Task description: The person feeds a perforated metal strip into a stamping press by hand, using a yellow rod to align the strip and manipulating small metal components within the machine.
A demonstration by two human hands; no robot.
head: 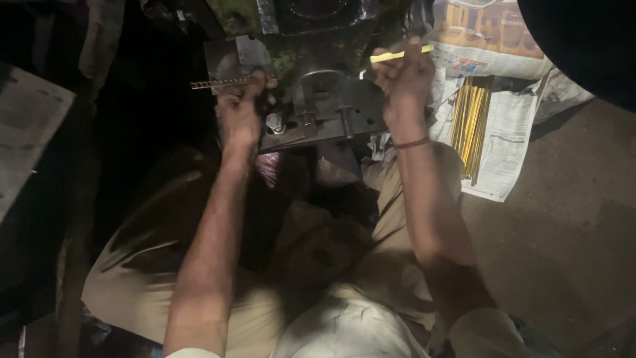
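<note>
In front of the seated person's knees, a dark steel press block with bolts and a curved clamp (331,109) sits low to the ground. The left hand (240,109) is clenched around a thin, perforated brown metal strip (222,83), which lies level and juts out to the left from the fist, its punched holes showing along the edge. The right hand (404,76) is raised just beside the right of the press, its fingers pinching 1 plain flat yellow metal strip (401,55); that strip points right and slightly up, its far end over the newspaper. A thin cord band (412,142) circles the right wrist.

To the right of the press, a spread sheet of newspaper (510,129) covers the grey floor (570,225), and on it lies a bundle of long yellow strips (470,126), laid side by side and running away from the person. The person wears khaki trousers (132,278) and sits with knees apart, the press between them. The left side of the view is too dark to make out.
</note>
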